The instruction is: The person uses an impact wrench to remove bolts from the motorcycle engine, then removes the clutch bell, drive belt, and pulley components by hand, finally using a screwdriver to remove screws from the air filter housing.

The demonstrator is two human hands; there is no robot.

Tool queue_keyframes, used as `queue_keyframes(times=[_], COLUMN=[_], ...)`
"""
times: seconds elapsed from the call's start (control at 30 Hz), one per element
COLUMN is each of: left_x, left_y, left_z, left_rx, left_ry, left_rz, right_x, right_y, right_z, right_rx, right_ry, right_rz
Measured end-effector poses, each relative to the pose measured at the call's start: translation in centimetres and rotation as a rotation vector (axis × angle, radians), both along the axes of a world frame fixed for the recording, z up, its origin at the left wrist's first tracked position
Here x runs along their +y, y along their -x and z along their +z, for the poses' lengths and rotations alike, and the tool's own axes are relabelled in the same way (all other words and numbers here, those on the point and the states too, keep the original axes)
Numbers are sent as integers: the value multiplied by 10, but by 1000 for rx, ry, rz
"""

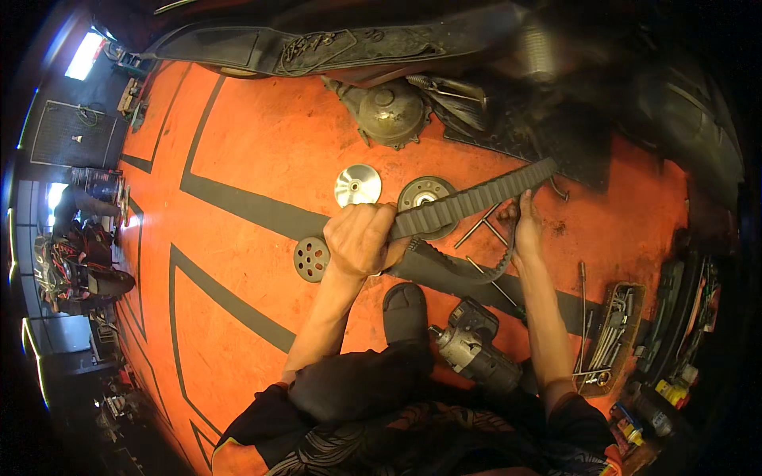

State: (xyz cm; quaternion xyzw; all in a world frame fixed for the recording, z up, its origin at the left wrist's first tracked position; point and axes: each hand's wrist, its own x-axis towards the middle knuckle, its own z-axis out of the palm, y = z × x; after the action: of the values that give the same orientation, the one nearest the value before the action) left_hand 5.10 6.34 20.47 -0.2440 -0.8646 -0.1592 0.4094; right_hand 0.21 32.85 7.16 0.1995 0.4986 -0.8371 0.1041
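Observation:
A black toothed drive belt is stretched in a loop above the floor. My left hand is closed in a fist around its left end. My right hand holds the loop at its right end, with the fingers partly hidden by the belt. Beneath and beyond my left hand lie a shiny silver disc and a dark round pulley, partly covered by the belt. A round metal plate with holes lies left of my left wrist. A T-handle wrench lies under the belt.
A cordless impact wrench is beside my foot. Farther off sits a domed metal engine cover, below a dark vehicle body. A tray of hand tools stands at right. A motorcycle is at far left.

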Motion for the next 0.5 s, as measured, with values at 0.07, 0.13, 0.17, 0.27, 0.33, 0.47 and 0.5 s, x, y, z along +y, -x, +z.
queue_keyframes(times=[0.07, 0.13, 0.17, 0.27, 0.33, 0.47, 0.5], left_x=[1, 2, 2, -2, -7, -19, -22], left_y=[1, 3, 4, 6, 9, 8, 7], left_z=[1, 0, -1, -5, -10, -20, -22], left_rx=[-54, -160, -237, -456, -467, -443, -409], left_ry=[25, -13, -10, -317, -291, -934, -825], left_rz=[5, 71, 133, 211, 353, 295, 281], right_x=[6, 14, 19, 32, 33, 15, 7], right_y=[3, 3, 1, -10, -22, -33, -31], right_z=[-1, -1, 0, 9, 22, 61, 70], right_rx=[0, -24, -25, 151, 345, 739, 727], right_ry=[-1, -174, -253, -473, -611, -760, -655], right_rz=[-51, -163, -217, 23, 305, 498, 514])
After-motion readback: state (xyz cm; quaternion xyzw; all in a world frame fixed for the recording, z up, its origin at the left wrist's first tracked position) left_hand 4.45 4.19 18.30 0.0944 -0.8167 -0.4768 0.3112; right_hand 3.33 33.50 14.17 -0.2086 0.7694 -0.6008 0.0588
